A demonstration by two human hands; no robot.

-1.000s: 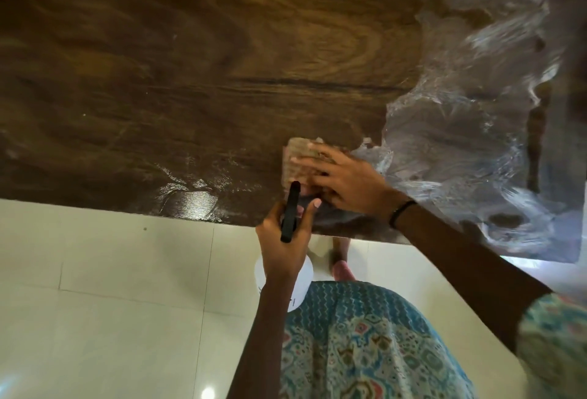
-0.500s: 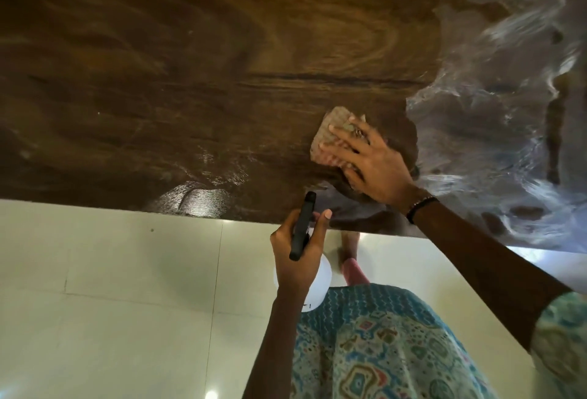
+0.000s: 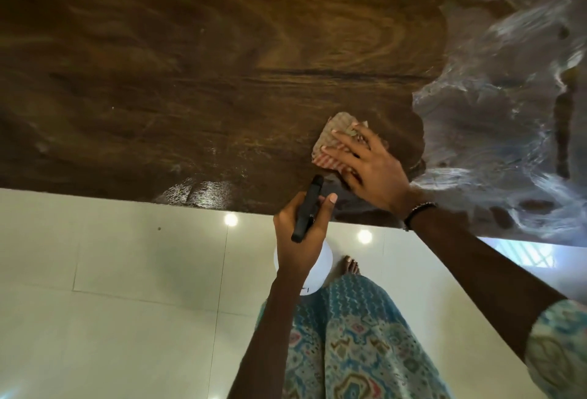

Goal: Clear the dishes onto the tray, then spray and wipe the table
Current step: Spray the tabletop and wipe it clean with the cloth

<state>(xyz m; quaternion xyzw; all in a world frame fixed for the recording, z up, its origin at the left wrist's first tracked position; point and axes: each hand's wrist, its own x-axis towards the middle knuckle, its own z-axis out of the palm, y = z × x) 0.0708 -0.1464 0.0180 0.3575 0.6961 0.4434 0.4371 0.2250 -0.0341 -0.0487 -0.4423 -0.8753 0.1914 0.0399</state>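
A dark wooden table (image 3: 197,74) fills the upper part of the view. My right hand (image 3: 368,167) lies flat on a folded checked cloth (image 3: 333,135), pressing it onto the tabletop near the front edge. My left hand (image 3: 298,240) is just in front of the table edge, closed around a white spray bottle (image 3: 317,271) with a black nozzle (image 3: 308,208) that points toward the table. A wet, shiny patch (image 3: 197,192) shows on the wood left of the cloth. No dishes or tray are in view.
Crumpled clear plastic sheeting (image 3: 508,106) covers the right part of the table, next to my right hand. Below the table edge is a glossy pale tiled floor (image 3: 111,287). My patterned blue clothing (image 3: 355,344) and a bare foot (image 3: 351,267) are beneath my arms.
My right hand has slid the cloth away from the table edge, up and to the right toward the plastic sheet. My left hand keeps holding the spray bottle by the edge.
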